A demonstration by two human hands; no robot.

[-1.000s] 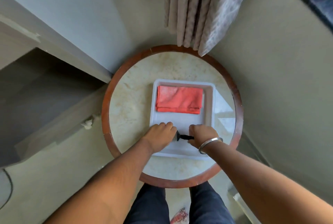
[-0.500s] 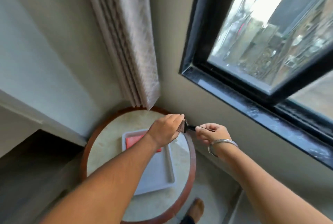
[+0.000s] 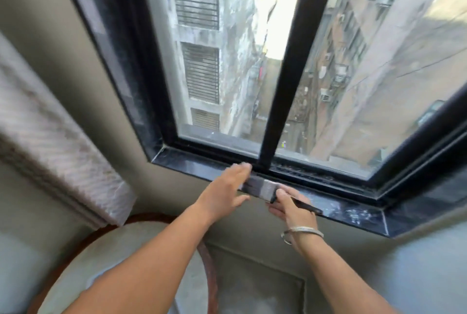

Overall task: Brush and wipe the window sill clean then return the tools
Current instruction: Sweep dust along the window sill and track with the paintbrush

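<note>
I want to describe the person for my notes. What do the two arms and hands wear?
Both forearms are bare, with no sleeves in view, and neither hand has a glove. The right hand has a thin silver metal bangle at the wrist. The left hand and its wrist wear nothing.

**Dark sill under the window, round surface at lower left**

The window sill [image 3: 353,208] runs as a glossy black ledge from the centre-left of the frame down toward the right edge, just below the black window frame [image 3: 300,61]. Pale dust and whitish smears lie on it, thickest at the right of centre. The brush [image 3: 262,188] is over the sill's middle stretch; blur hides whether its bristles touch.

At the lower left a round surface [image 3: 121,245] with a pale top and a reddish-brown rim shows in part; the part in view is blurred.
</note>
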